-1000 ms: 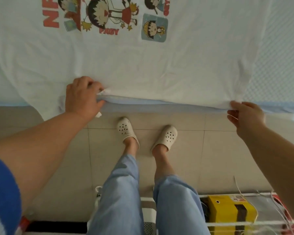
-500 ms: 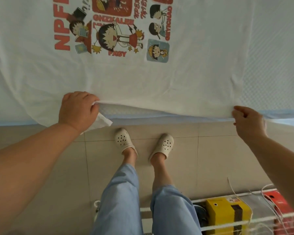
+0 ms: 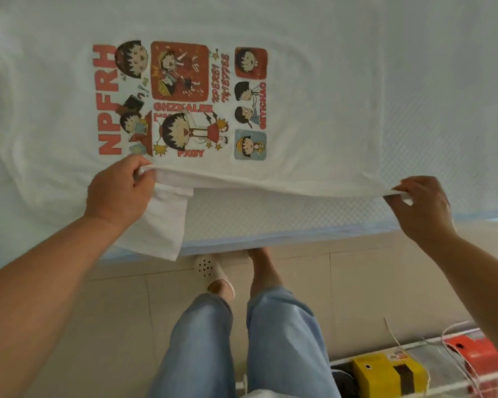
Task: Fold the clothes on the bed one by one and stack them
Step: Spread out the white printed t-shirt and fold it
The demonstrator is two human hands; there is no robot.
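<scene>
Head view: white cartoon-print T-shirt [image 3: 299, 96] lies spread on the bed [image 3: 457, 110], near edge lifted. Left hand [image 3: 118, 191] pinches that edge at one corner, right hand [image 3: 420, 205] at the other.

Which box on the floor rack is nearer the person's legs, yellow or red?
The yellow box: it sits beside the jeans leg, while the red box lies farther right, under the white cords.

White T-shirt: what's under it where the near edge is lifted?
Where both hands lift the white T-shirt edge, the bed's textured white mattress cover shows. Farther back the shirt lies flat, hiding whatever is beneath.
</scene>
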